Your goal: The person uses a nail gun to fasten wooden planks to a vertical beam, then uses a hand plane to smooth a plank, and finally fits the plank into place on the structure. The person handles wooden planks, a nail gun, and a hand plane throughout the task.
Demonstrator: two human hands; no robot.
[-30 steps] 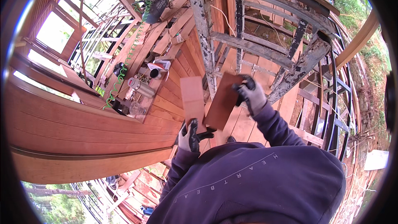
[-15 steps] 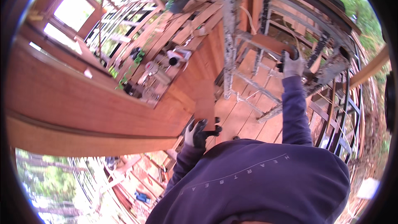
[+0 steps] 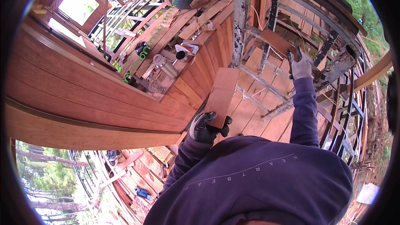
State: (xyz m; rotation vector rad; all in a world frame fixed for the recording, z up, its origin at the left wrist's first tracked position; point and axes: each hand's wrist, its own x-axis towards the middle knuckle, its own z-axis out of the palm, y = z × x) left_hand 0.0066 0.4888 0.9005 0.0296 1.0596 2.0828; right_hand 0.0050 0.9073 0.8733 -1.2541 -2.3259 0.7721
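Note:
My left hand (image 3: 204, 127), in a grey glove with dark fingers, grips the lower end of a short flat wooden board (image 3: 223, 93). The board tilts up and away, its far end slightly to the right. Farther off to the right, my gloved right hand (image 3: 301, 66) has its fingers around the near end of a second reddish-brown board (image 3: 276, 41). That board lies across a paint-flecked metal scaffold frame (image 3: 240, 25). Part of the right grip is hidden by the hand itself.
A curved wooden plank wall (image 3: 83, 87) fills the left. Beside it a shelf of boards holds a steel flask (image 3: 165, 66), a dark-mouthed cup (image 3: 181, 56), a glass jar (image 3: 156, 86) and a green coiled hose (image 3: 155, 37). A blue tool (image 3: 143, 193) lies at lower left.
The board in my left hand has tipped to the right at its far end. My right hand has shifted a little to the right and down, and the whole view has moved slightly.

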